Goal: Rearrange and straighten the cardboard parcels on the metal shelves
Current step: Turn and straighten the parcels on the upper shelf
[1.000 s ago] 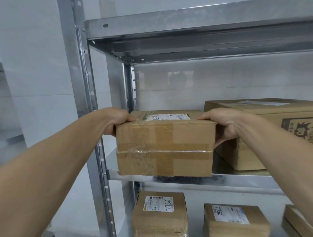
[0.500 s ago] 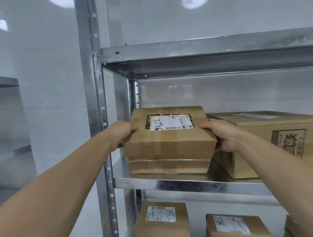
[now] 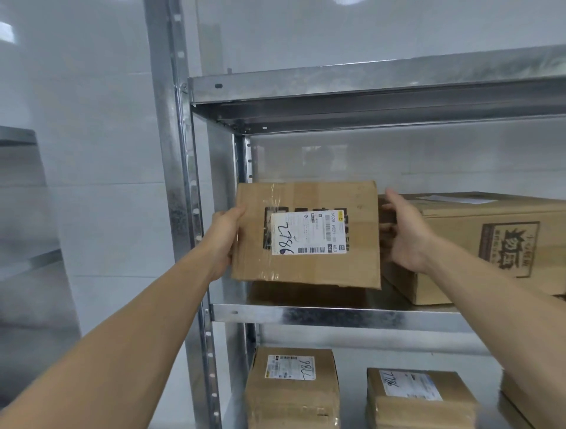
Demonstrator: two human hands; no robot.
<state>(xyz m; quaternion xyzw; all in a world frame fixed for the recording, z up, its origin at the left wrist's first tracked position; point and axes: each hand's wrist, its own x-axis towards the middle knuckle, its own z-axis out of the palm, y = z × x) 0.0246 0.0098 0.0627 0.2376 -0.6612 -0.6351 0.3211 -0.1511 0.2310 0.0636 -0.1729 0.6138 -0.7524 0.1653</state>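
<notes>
Since the parcel now stands tipped upright instead of flat, label out, at the left end of the middle shelf, left hand gripping its left edge, right hand spread at its right side, placement looks nearly done.

White wall fills 9 to 12 o'clock: glossy, pale, with faint horizontal seams running across it. The same wall shows hazy at 1 to 3 o'clock, further back. Glare patch at 12 o'clock, cut by the top edge. Smaller glare spot at 10 o'clock, on the left edge. Grey unit at 9 o'clock, flat-topped, blurred; cannot tell what it is.
</notes>
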